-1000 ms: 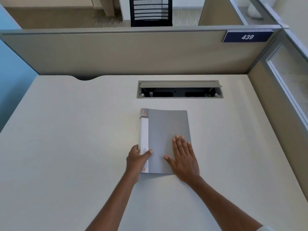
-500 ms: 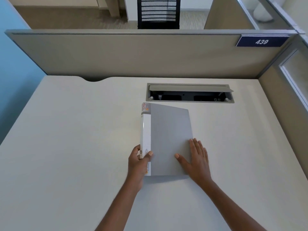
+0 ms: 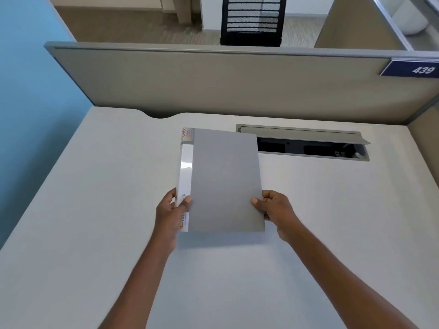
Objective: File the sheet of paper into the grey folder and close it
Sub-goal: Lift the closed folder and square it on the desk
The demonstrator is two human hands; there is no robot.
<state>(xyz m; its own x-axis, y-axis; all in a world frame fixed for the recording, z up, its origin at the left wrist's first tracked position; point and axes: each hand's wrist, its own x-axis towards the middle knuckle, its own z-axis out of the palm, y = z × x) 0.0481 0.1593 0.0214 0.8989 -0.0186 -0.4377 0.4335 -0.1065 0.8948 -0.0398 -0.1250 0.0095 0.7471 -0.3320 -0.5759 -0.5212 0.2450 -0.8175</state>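
The grey folder [image 3: 225, 181] is closed, with a white glossy spine strip along its left side. It is held up off the white desk [image 3: 95, 210] and casts a shadow below its near edge. My left hand [image 3: 172, 213] grips the spine near the lower left corner, thumb on the cover. My right hand [image 3: 275, 208] pinches the folder's right edge near the bottom, thumb on top. No sheet of paper shows; whatever is inside the folder is hidden.
An open cable tray slot [image 3: 306, 146] is cut into the desk behind the folder. Beige partition walls [image 3: 213, 84] close off the back and right. A blue wall [image 3: 31, 91] stands at the left. A plate reading 439 [image 3: 413, 68] hangs top right.
The folder lay flat under my right palm; now both hands have lifted it off the desk. My right hand slid to the right edge and took hold of it.
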